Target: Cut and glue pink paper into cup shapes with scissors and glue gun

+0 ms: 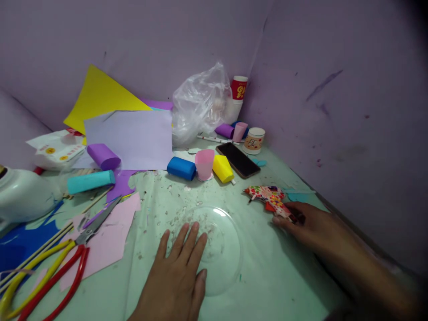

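My left hand (177, 272) lies flat, fingers spread, over the left part of a clear round plate (227, 249) on the table. At the right, my right hand (306, 223) is closed around the handle end of a flower-patterned hot glue gun (269, 198), whose nozzle points left. Beyond the plate stands a pink paper cup shape (204, 164), between a blue paper roll (181, 168) and a yellow paper piece (223, 169) with a white stick end showing.
Scissors (87, 234) with red and yellow handles lie on pink paper (110, 245) at the left, near wooden sticks and a white teapot-like vessel (30, 194). A phone (238, 159), paper cup (254, 140) and plastic bag (200, 104) sit toward the back corner walls.
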The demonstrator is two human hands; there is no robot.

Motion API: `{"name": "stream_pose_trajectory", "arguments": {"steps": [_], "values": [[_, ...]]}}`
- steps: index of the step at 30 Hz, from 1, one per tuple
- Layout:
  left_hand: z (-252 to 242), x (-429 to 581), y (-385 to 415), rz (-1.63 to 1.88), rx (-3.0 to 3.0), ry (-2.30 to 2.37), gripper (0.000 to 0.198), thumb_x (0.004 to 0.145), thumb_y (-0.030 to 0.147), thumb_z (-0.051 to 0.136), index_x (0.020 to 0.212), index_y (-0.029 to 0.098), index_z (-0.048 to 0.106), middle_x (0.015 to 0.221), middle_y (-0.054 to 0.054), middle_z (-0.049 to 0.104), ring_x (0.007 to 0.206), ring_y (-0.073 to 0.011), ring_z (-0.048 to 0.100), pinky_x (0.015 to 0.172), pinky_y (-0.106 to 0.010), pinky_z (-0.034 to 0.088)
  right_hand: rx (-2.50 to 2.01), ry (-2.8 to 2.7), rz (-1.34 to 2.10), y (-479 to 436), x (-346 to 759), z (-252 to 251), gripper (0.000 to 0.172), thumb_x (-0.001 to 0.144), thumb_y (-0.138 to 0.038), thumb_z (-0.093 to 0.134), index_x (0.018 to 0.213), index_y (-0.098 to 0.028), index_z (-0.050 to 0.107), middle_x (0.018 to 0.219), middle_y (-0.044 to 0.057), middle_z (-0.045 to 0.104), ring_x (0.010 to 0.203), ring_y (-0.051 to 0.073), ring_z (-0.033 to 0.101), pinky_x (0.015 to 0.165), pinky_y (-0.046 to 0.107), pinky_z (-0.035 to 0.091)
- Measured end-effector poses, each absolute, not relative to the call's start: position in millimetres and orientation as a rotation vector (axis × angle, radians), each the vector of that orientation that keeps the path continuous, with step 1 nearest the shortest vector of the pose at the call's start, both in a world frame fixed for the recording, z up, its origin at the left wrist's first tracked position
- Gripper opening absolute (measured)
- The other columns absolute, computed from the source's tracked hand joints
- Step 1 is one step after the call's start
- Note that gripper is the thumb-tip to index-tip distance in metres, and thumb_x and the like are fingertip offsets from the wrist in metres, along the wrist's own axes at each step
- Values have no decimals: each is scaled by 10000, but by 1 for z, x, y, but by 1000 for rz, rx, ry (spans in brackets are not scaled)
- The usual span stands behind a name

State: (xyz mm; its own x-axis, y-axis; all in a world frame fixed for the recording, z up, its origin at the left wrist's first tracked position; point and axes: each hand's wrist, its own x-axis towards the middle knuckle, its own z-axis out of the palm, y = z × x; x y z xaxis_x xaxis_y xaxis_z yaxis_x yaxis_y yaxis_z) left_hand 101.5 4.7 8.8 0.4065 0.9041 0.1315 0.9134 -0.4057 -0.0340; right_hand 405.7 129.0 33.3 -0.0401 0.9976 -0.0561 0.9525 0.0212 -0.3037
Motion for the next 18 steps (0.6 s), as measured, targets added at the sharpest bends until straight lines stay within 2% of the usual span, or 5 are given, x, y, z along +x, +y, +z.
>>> {"name": "stream_pose_trajectory", "arguments": {"steps": [4,8,11,14,18], "values": [[13,102,4,-60,-2599,-1760,552,873,257,407,1422,205,401,1482,-89,358,1314,-347,447,984,-623,420,-2041,-2151,484,135,406,35,492,773,-613,559,1003,-210,722,818,102,757,720,336,707,550,422,526],[15,102,3,-51,-2642,-1851,544,892,263,404,1434,228,381,1502,-77,345,1347,-341,403,1036,-623,367,-1807,-2015,399,132,382,65,514,738,-621,591,1028,-211,701,909,102,749,664,293,692,556,426,534],[11,102,3,-102,-2639,-1875,547,897,267,415,1441,244,366,1514,-67,341,1362,-339,380,1059,-624,336,-1395,-1973,486,136,340,96,332,778,-501,621,908,-207,702,764,58,732,640,234,683,554,351,545],[9,102,4,-116,-2652,-1897,557,899,266,418,1451,247,343,1528,-70,316,1379,-336,351,1069,-634,319,-1114,-2161,317,158,287,125,156,809,-310,609,846,-194,706,836,55,739,746,218,685,662,339,549],[11,101,4,-92,-2696,-1914,563,894,269,418,1451,235,342,1537,-96,280,1389,-349,322,1058,-666,317,-1130,-2704,51,201,211,149,321,828,-360,623,1055,-143,689,1000,117,727,942,307,673,761,409,532]]}}
